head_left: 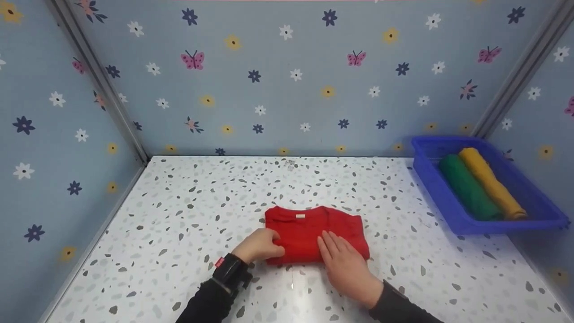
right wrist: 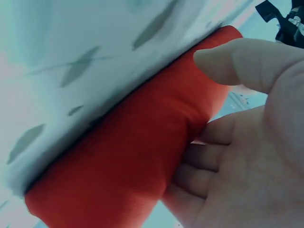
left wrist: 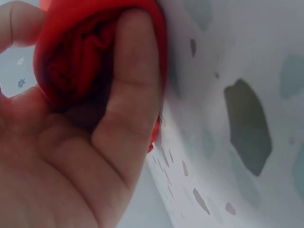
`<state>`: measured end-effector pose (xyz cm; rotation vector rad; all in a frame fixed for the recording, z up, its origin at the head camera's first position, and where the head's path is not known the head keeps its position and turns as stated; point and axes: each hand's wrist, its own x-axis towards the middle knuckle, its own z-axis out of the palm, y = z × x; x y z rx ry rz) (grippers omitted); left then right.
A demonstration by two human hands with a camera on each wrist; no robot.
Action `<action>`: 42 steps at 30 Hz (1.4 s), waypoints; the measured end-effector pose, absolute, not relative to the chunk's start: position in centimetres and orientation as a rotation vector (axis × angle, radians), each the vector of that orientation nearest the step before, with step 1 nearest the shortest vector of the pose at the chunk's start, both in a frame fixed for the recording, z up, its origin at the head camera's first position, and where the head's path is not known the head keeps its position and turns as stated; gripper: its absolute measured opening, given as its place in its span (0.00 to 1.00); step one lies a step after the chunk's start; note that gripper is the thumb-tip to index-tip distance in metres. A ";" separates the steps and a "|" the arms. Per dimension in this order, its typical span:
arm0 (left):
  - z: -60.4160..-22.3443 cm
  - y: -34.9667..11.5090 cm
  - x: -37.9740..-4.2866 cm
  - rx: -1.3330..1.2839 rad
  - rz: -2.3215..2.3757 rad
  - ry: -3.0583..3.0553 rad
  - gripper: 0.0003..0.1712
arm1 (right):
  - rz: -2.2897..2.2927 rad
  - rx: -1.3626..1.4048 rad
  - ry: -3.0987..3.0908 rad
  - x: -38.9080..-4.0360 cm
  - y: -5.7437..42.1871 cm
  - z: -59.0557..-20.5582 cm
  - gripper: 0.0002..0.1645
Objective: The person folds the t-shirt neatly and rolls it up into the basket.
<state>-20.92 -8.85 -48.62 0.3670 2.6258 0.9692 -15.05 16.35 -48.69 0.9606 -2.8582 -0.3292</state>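
A red shirt (head_left: 300, 242), partly rolled from its near side, lies on the speckled table, its collar and small white label (head_left: 300, 216) at the far edge. At the roll's left end, my left hand (head_left: 259, 246) grips the fabric between thumb and fingers. The left wrist view shows the layered cloth end (left wrist: 76, 66) inside that grip. My right hand (head_left: 347, 267) rests on the right half with fingers extended over the top. From the right wrist, the thumb (right wrist: 237, 61) appears along the near side of the smooth red roll (right wrist: 128, 147).
A blue plastic basket (head_left: 432, 193) stands at the right, holding a green cloth roll (head_left: 468, 188) and a yellow cloth roll (head_left: 493, 184). Flower-patterned panels (head_left: 287, 89) enclose the white speckled table (head_left: 202, 193) at the back and both sides.
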 end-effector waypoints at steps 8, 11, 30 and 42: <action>-48.8 -8.7 -19.4 0.568 0.859 2.841 0.06 | -0.245 1.006 -2.885 -15.4 16.7 -49.0 0.44; -48.7 -8.6 -18.8 0.680 0.741 2.979 0.08 | -0.233 1.009 -2.888 -15.6 16.7 -49.1 0.43; -48.5 -7.7 -17.3 1.047 0.297 3.248 0.22 | -0.054 0.957 -2.890 -16.6 16.8 -49.2 0.43; -48.6 -6.3 -17.5 0.983 0.120 3.236 0.16 | 0.068 0.923 -2.847 -17.5 16.4 -49.3 0.38</action>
